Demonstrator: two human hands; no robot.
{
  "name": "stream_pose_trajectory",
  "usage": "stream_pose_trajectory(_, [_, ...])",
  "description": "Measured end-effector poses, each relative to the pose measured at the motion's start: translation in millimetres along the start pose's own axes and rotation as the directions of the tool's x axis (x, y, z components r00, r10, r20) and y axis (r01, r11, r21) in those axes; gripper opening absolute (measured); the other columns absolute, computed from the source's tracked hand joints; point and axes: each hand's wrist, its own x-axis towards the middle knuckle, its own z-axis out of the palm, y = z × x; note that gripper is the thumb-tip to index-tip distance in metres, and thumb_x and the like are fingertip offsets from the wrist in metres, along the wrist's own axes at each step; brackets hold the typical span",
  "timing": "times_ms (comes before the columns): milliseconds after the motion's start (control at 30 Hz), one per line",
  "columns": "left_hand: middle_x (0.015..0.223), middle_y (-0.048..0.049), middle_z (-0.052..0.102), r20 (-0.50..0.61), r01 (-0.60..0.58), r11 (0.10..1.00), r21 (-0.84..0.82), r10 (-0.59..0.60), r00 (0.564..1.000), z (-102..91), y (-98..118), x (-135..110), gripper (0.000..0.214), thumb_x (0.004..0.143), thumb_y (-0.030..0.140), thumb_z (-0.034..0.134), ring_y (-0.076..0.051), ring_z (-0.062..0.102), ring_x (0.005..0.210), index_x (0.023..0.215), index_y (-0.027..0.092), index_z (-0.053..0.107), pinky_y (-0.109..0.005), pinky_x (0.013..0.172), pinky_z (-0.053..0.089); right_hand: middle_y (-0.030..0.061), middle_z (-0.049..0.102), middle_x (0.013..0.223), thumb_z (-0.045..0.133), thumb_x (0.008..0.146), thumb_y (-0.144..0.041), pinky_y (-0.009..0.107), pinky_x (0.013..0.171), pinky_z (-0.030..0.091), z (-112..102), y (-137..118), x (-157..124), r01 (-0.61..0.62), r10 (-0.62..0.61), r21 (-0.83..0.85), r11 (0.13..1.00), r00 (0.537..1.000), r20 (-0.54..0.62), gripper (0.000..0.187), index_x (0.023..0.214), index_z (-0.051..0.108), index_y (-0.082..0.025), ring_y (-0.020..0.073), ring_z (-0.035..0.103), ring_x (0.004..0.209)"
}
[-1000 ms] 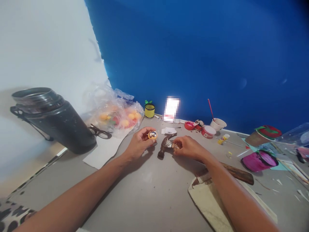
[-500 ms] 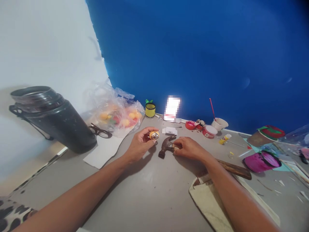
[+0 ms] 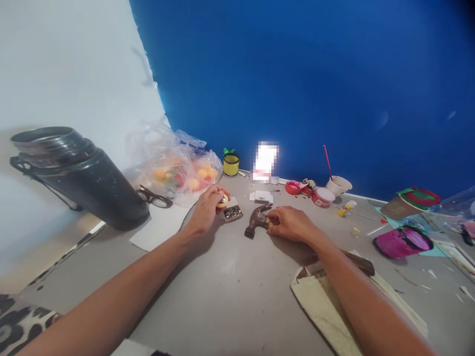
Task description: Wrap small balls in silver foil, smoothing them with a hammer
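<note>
Pinched between thumb and fingers, a round orange piece with a silvery top sits in the left hand, which hides much of it. Fingers of the right hand grasp a claw hammer by the handle, close behind its head; the handle runs under the forearm towards the right edge of the tabletop. Whether the hammer's head rests on that surface or is slightly lifted, I cannot tell.

Between the hands, nearer the left one, stands a small shallow container of shiny bits too small to identify. It looks like the likeliest casualty: a careless nudge from the left fingers, or a sideways turn of the hammer's head, could tip it and scatter them. Should the pinch slacken, the rounded piece could slip and roll away.

Gripped so near the head, the hammer leaves a long tail that could drag the cream cloth by the near right corner. Towards the left edge, an uncapped vacuum flask could spill, if filled, were the left arm to swing wide.
</note>
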Motion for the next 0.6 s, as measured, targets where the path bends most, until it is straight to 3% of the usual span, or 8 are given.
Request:
stream_pose_trajectory(133, [0.072, 0.0009, 0.056, 0.030, -0.121, 0.937, 0.328, 0.118, 0.993, -7.5, -6.6, 5.7, 0.024, 0.088, 0.039, 0.058, -0.015, 0.049, 0.066, 0.072, 0.021, 0.058, -0.028, 0.062, 0.039, 0.0035, 0.066, 0.081, 0.066, 0.077, -0.033, 0.029, 0.059, 0.022, 0.7, 0.8, 0.1, 0.004, -0.004, 0.017, 1.000, 1.000, 0.009, 0.012, 0.075, 0.064, -0.022, 0.0176, 0.054, 0.071])
stream_pose_trajectory(233, [0.083, -0.0033, 0.063, 0.184, -0.307, 0.769, 0.561, 0.246, 0.952, -9.6, -14.1, 7.0, 0.014, 0.087, 0.030, 0.061, -0.020, 0.056, 0.080, 0.077, 0.022, 0.066, -0.030, 0.072, 0.042, 0.0037, 0.066, 0.082, 0.065, 0.077, -0.033, 0.029, 0.060, 0.023, 1.5, 1.4, 0.1, 0.010, -0.010, 0.025, 1.000, 1.000, 0.013, 0.012, 0.076, 0.065, -0.022, 0.0176, 0.054, 0.072])
stream_pose_trajectory(367, [0.083, -0.0061, 0.061, 0.399, -0.488, 0.540, 0.686, 0.282, 0.873, -7.5, -22.0, 7.7, 0.017, 0.092, 0.026, 0.061, -0.021, 0.055, 0.083, 0.083, 0.023, 0.075, -0.032, 0.075, 0.040, 0.0039, 0.067, 0.084, 0.064, 0.077, -0.033, 0.029, 0.059, 0.024, 1.9, 1.0, 0.6, 0.000, 0.000, 0.007, 1.000, 1.000, 0.030, 0.011, 0.079, 0.065, -0.022, 0.0173, 0.054, 0.072])
stream_pose_trajectory(467, [0.085, -0.0075, 0.061, 0.502, -0.565, 0.340, 0.752, 0.262, 0.824, -3.8, -21.8, 8.4, 0.020, 0.095, 0.031, 0.060, -0.022, 0.056, 0.086, 0.095, 0.023, 0.079, -0.033, 0.074, 0.038, 0.0043, 0.066, 0.084, 0.063, 0.076, -0.033, 0.029, 0.059, 0.024, 1.6, -0.2, 1.1, -0.005, 0.005, -0.011, 1.000, 1.000, 0.028, 0.011, 0.079, 0.065, -0.022, 0.0174, 0.054, 0.072])
stream_pose_trajectory(600, [0.086, -0.0080, 0.061, 0.545, -0.583, 0.239, 0.777, 0.207, 0.812, 0.1, -14.5, 10.9, 0.020, 0.095, 0.034, 0.062, -0.023, 0.056, 0.088, 0.093, 0.024, 0.080, -0.033, 0.074, 0.038, 0.0044, 0.066, 0.084, 0.062, 0.076, -0.033, 0.029, 0.058, 0.024, 1.2, -1.2, 1.6, -0.004, 0.004, -0.022, 1.000, 1.000, 0.021, 0.011, 0.077, 0.064, -0.022, 0.0177, 0.054, 0.071])
